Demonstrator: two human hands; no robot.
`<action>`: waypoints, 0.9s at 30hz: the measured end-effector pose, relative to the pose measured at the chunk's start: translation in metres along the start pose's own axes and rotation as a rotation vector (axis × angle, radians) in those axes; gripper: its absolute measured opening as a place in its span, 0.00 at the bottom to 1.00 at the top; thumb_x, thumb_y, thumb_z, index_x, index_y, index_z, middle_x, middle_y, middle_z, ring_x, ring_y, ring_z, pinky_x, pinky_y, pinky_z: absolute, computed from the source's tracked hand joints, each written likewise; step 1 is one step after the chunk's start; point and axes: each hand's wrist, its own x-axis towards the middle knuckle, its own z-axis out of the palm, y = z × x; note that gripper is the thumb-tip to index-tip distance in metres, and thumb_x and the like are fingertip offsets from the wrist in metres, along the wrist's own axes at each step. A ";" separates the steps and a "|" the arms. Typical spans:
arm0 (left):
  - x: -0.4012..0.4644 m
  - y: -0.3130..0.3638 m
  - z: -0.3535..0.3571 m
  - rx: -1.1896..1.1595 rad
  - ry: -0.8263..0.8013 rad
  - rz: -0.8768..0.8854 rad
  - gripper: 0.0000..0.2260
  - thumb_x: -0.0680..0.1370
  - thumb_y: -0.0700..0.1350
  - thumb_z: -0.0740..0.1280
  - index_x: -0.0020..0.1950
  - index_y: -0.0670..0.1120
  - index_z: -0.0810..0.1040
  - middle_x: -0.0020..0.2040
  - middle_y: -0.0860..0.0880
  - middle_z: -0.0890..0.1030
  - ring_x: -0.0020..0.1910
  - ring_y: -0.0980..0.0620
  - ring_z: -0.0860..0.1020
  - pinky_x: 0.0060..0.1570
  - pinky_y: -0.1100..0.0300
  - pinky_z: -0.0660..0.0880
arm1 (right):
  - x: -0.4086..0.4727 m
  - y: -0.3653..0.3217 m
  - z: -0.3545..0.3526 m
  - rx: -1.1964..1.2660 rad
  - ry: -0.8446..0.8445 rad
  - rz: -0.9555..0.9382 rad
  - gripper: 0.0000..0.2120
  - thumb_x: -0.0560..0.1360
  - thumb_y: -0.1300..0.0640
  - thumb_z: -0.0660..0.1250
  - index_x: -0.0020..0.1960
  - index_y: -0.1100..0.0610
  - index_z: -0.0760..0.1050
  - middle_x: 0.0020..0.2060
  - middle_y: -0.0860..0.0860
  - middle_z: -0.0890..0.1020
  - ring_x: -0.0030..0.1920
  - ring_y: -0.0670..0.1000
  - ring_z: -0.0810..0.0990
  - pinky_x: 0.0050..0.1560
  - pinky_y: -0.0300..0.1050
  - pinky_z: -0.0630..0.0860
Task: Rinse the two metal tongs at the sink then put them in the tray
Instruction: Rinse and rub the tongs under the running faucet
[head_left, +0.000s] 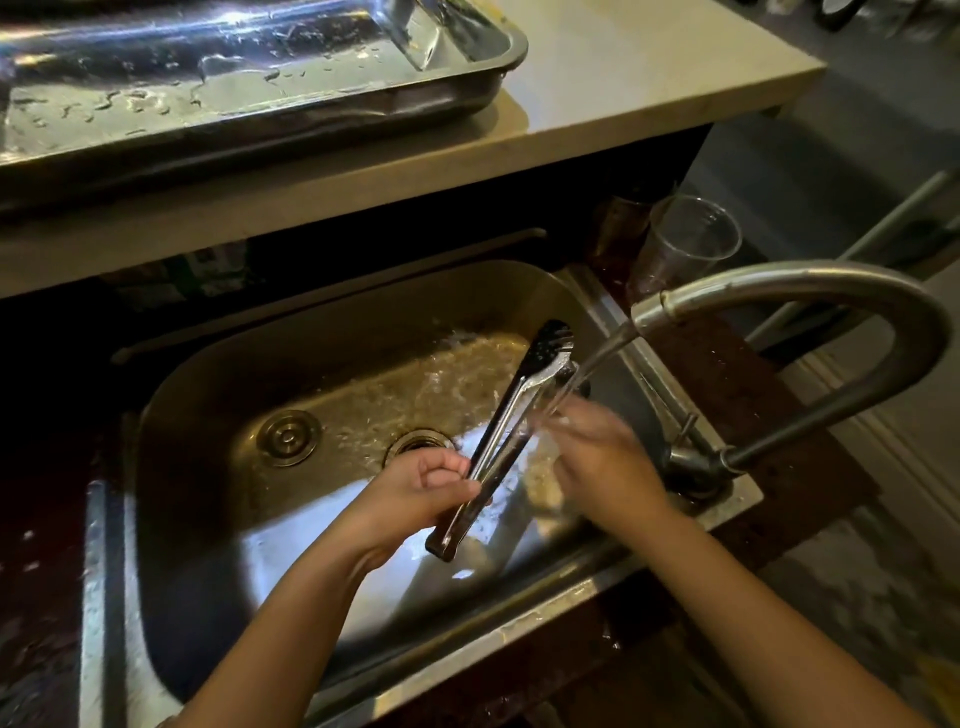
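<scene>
Rinsing one pair of tongs (511, 434) over the sink (218, 525), you are gripping the hinge end with your left hand (431, 491), fingers curled shut around it, heads pointing away beyond your fingertips. Your right hand (602, 457) is blurred under the water stream (592, 361), fingers seemingly rubbing the arms. Keep turning the tongs so both faces are getting flushed. The tray (467, 85) is waiting well beyond your knuckles.

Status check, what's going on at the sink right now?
Left hand grips tongs; right hand rubs them under running water. Tray holds no tongs. Nothing in the way.
</scene>
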 end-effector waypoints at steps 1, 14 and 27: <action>0.002 0.001 0.000 -0.004 0.003 0.008 0.03 0.74 0.33 0.66 0.46 0.39 0.76 0.33 0.47 0.82 0.30 0.54 0.79 0.29 0.67 0.75 | 0.006 0.007 -0.005 -0.048 0.026 0.056 0.27 0.71 0.63 0.63 0.69 0.53 0.67 0.70 0.51 0.68 0.72 0.50 0.62 0.74 0.49 0.57; 0.016 0.001 0.003 -0.019 0.001 0.032 0.03 0.75 0.35 0.65 0.44 0.41 0.76 0.36 0.46 0.82 0.32 0.55 0.79 0.30 0.68 0.75 | -0.005 -0.003 0.019 -0.058 -0.012 -0.093 0.31 0.68 0.61 0.69 0.69 0.50 0.65 0.71 0.52 0.68 0.73 0.52 0.61 0.73 0.54 0.60; 0.031 0.009 0.012 -0.131 -0.067 0.052 0.04 0.76 0.36 0.63 0.46 0.42 0.77 0.39 0.47 0.86 0.39 0.52 0.83 0.38 0.62 0.79 | -0.015 -0.037 0.024 1.113 0.304 0.689 0.20 0.76 0.57 0.65 0.64 0.42 0.68 0.60 0.45 0.71 0.58 0.47 0.74 0.45 0.35 0.77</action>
